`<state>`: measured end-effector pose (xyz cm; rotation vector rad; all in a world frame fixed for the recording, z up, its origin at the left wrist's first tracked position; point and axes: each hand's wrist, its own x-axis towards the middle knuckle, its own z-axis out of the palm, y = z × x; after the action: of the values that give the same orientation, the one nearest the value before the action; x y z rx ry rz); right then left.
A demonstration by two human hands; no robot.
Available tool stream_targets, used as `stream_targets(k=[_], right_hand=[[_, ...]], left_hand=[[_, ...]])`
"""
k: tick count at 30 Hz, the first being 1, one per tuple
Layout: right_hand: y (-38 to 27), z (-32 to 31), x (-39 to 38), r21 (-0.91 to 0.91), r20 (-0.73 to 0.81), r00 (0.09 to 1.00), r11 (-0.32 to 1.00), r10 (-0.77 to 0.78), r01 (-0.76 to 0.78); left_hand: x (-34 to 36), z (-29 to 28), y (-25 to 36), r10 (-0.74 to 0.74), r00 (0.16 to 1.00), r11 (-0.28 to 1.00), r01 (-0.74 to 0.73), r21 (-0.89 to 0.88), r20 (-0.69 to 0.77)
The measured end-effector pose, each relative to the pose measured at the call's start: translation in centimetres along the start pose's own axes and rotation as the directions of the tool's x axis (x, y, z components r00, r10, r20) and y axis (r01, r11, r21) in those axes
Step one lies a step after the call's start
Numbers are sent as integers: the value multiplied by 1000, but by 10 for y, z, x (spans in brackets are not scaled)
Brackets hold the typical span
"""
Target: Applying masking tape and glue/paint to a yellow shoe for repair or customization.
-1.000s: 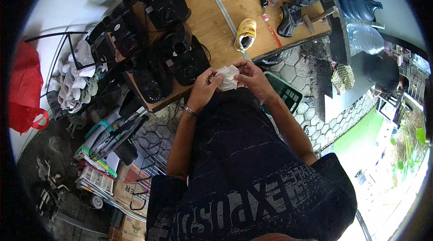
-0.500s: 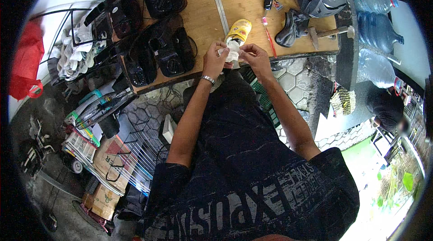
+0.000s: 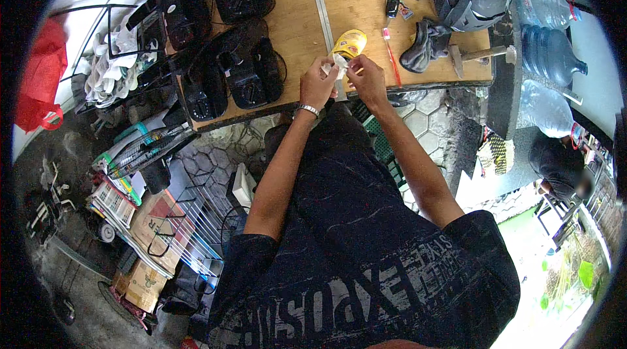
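Both hands pinching a small white scrap [image 3: 340, 63] over worktop [image 3: 297, 29] edge, just below yellow tub [image 3: 350, 43]. L hand [image 3: 318, 84] and R hand [image 3: 367, 79] closed on it (looks like peeling/unfolding, hard to tell). Next: steady two-finger pull.
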<state>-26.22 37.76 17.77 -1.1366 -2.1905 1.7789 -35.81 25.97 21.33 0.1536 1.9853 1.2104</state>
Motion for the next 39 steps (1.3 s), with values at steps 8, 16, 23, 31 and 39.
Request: stream_targets(k=[8,16,23,31,39], right_hand=[[-13,-4,-15,-336,159,985,936,-59,110],[-9,2,2,-549,371,929,806,-5,223],[-28,-4,12,-565,435,898,797,67,214],[-35,-2,-27,-69,-13,919,916,395,-395],[-5,33,-29,242,138,845,810,517,-534]], left_hand=[[2,-2,-6,67,997,975,-75,209,47],[7,-4,-16,70,995,976,-83,200,71],[3,-8,-33,112,992,988,-106,111,-51],[0,-14,-34,-123,991,991,126,-48,60],[4,-15,-51,-203,972,959,222,-174,122]])
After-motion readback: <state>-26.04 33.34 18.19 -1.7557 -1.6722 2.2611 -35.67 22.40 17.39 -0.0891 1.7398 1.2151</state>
